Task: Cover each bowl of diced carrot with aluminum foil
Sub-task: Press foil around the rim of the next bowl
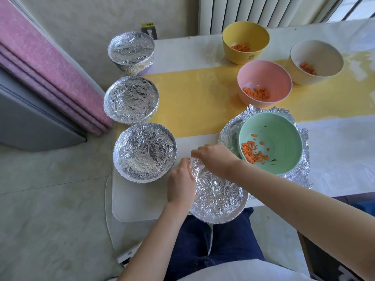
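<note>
A foil-covered bowl (218,196) sits at the table's near edge. My left hand (180,182) presses the foil at its left rim, and my right hand (215,159) pinches the foil at its far rim. Three more foil-covered bowls (144,153) (131,99) (130,50) stand in a column along the left side. A green bowl (272,138) with diced carrot sits uncovered on a crumpled foil sheet (304,165). The pink bowl (263,82), yellow bowl (245,40) and white bowl (316,61) hold carrot, uncovered.
The white table (142,203) has a yellow runner (192,98) across it. A radiator stands behind the table, with pink folded fabric (44,63) at left. My legs are under the near edge.
</note>
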{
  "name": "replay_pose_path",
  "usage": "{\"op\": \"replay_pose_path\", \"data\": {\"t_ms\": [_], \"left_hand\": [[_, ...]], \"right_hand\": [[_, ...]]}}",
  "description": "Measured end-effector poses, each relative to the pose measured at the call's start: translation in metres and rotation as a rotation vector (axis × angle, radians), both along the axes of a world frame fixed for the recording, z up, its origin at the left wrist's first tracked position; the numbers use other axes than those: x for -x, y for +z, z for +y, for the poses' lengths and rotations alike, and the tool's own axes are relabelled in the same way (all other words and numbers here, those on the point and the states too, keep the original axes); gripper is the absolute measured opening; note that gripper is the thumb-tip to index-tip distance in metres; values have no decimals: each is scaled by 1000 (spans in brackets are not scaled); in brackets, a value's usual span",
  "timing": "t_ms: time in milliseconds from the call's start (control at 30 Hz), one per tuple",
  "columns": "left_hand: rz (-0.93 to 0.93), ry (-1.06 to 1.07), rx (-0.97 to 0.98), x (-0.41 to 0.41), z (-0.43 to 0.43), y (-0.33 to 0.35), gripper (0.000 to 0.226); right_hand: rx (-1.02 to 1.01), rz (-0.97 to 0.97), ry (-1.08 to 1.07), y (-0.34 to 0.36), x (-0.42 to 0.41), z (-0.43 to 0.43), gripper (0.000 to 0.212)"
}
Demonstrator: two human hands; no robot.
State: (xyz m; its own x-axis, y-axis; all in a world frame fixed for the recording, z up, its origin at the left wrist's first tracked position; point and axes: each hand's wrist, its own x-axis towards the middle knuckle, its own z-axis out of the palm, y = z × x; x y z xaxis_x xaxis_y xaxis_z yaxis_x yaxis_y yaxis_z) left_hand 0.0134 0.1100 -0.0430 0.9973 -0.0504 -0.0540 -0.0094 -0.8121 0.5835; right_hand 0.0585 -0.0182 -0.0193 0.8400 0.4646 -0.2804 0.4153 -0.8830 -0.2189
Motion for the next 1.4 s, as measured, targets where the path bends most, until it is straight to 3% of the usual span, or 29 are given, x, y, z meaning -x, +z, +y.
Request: {"op": "replay_pose_path", "data": {"t_ms": [133, 267, 433, 667, 800, 1000, 1133, 1400], "left_hand": [[-7, -15, -17, 1, -1, 3, 22], [-51, -21, -20, 3, -2, 4, 15], [44, -16, 0, 4, -2, 4, 26], [134, 35, 155, 16, 0, 8, 38], [48, -22, 212, 4, 3, 1, 34], [46, -50, 173, -13, 2, -2, 27], [8, -23, 149, -11, 0, -1, 28], [-13, -20, 130, -9, -3, 0, 28]], "right_hand": [[-101, -57, 34, -8, 7, -2, 39], [-69, -17, -20, -7, 3, -3, 32], [-157, -24, -87, -11, 4, -9, 28], [-318, 72, -254, -12, 7, -29, 27], [-334, 92, -306, -10, 5, -28, 28], [-317, 46, -246, -14, 7, -28, 30], [-168, 43, -200, -11, 4, -26, 36], [-84, 48, -114, -6, -1, -19, 27]]}}
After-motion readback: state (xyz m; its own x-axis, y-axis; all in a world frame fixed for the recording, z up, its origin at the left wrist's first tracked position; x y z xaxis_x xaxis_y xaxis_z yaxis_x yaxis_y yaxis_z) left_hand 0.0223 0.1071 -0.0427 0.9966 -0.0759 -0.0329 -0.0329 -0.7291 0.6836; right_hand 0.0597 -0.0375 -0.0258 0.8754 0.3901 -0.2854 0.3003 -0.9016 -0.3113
